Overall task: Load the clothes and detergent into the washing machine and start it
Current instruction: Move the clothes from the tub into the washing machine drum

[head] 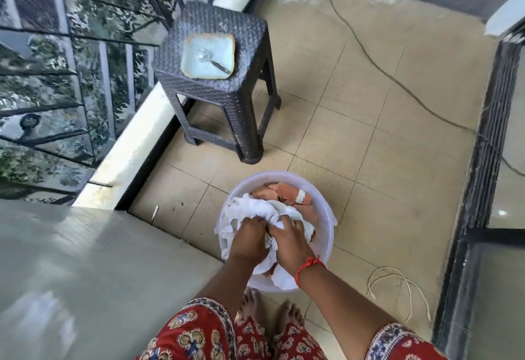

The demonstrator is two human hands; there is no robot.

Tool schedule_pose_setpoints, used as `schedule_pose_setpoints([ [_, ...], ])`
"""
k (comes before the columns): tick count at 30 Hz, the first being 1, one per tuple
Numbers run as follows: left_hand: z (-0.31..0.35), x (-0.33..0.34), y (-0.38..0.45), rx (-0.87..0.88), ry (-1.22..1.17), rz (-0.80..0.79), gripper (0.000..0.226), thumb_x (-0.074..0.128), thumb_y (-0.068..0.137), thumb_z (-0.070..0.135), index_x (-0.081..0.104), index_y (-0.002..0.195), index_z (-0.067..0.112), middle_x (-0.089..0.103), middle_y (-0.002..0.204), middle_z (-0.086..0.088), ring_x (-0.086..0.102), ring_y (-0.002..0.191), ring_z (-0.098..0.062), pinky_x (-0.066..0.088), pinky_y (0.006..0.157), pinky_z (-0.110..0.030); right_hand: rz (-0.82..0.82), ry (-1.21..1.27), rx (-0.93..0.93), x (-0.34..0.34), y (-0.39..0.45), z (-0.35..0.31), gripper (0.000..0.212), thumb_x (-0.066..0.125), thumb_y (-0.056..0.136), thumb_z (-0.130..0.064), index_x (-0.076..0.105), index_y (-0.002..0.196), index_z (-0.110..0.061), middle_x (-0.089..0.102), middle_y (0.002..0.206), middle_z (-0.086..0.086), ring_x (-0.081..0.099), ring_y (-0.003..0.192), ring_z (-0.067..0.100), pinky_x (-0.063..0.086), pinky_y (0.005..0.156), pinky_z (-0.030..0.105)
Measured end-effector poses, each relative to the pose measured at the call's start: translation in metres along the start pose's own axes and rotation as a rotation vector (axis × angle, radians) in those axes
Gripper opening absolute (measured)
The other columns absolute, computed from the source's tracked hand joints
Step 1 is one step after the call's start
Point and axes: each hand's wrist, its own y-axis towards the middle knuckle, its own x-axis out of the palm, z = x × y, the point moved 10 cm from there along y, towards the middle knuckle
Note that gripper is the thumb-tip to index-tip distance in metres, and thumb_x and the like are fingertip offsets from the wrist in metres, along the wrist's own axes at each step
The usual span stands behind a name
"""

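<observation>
A white plastic tub (326, 209) stands on the tiled floor in front of my bare feet. It holds a crumpled white cloth (255, 207) and, at its far side, an orange-pink garment (287, 190). My left hand (248, 236) and my right hand (292, 241), which has a red thread at the wrist, are both down in the tub with fingers closed on the white cloth. The grey-green flat top of what may be the washing machine (85, 260) fills the lower left, blurred.
A dark woven-pattern stool (227, 87) stands beyond the tub with a pale blue square dish (208, 54) and a spoon on it. A black cable (397, 81) crosses the floor. A white cord (397, 283) lies at right. A railing runs along the left, a dark door frame (483, 161) along the right.
</observation>
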Motion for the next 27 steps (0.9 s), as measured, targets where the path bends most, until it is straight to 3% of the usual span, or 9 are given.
schedule_pose_setpoints([
  [8, 0.057, -0.167, -0.079, -0.065, -0.04, 0.158, 0.022, 0.058, 0.073, 0.026, 0.066, 0.091, 0.016, 0.07, 0.099, -0.008, 0.064, 0.094, -0.027, 0.047, 0.082, -0.033, 0.095, -0.056, -0.097, -0.156, -0.085, -0.095, 0.076, 0.007, 0.067, -0.045, 0.06, 0.12, -0.028, 0.046, 0.131, 0.008, 0.041, 0.117, 0.04, 0.036, 0.103, 0.048],
  [12, 0.089, -0.266, -0.124, -0.072, -0.068, 0.272, 0.024, 0.062, 0.071, 0.022, 0.067, 0.092, 0.011, 0.07, 0.1, -0.014, 0.064, 0.095, -0.033, 0.046, 0.083, -0.035, 0.278, -0.076, -0.216, -0.245, -0.125, -0.152, 0.058, 0.023, 0.069, -0.036, 0.066, 0.105, -0.024, 0.056, 0.115, 0.011, 0.052, 0.102, 0.039, 0.048, 0.09, 0.045],
  [15, 0.107, -0.34, -0.16, -0.067, -0.095, 0.39, 0.025, 0.065, 0.069, 0.022, 0.068, 0.089, 0.008, 0.07, 0.097, -0.017, 0.065, 0.093, -0.036, 0.047, 0.08, -0.036, 0.402, -0.111, -0.301, -0.318, -0.164, -0.2, 0.032, 0.055, 0.06, -0.022, 0.069, 0.088, -0.024, 0.062, 0.094, 0.005, 0.057, 0.087, 0.025, 0.055, 0.071, 0.035],
  [17, 0.113, -0.383, -0.187, -0.072, -0.105, 0.44, 0.028, 0.067, 0.067, 0.026, 0.068, 0.088, 0.008, 0.07, 0.095, -0.018, 0.064, 0.092, -0.037, 0.047, 0.077, -0.037, 0.337, -0.114, -0.326, -0.343, -0.18, -0.23, 0.039, 0.057, 0.065, -0.012, 0.066, 0.102, -0.022, 0.056, 0.107, 0.011, 0.056, 0.094, 0.038, 0.051, 0.083, 0.039],
  [19, 0.116, -0.424, -0.212, -0.08, -0.117, 0.487, 0.03, 0.069, 0.065, 0.027, 0.067, 0.088, 0.007, 0.069, 0.095, -0.019, 0.064, 0.092, -0.039, 0.047, 0.076, -0.038, 0.294, -0.149, -0.342, -0.362, -0.19, -0.255, 0.043, 0.052, 0.072, -0.015, 0.06, 0.113, -0.025, 0.047, 0.12, 0.014, 0.049, 0.106, 0.043, 0.044, 0.094, 0.044],
  [27, 0.078, -0.543, -0.337, -0.166, -0.103, 0.733, 0.022, 0.067, 0.068, 0.019, 0.068, 0.084, 0.005, 0.069, 0.091, -0.019, 0.064, 0.089, -0.038, 0.045, 0.069, -0.036, 0.393, -0.201, -0.575, -0.408, -0.263, -0.399, 0.036, 0.055, 0.076, -0.015, 0.057, 0.11, -0.028, 0.04, 0.124, 0.011, 0.045, 0.103, 0.041, 0.046, 0.092, 0.044],
])
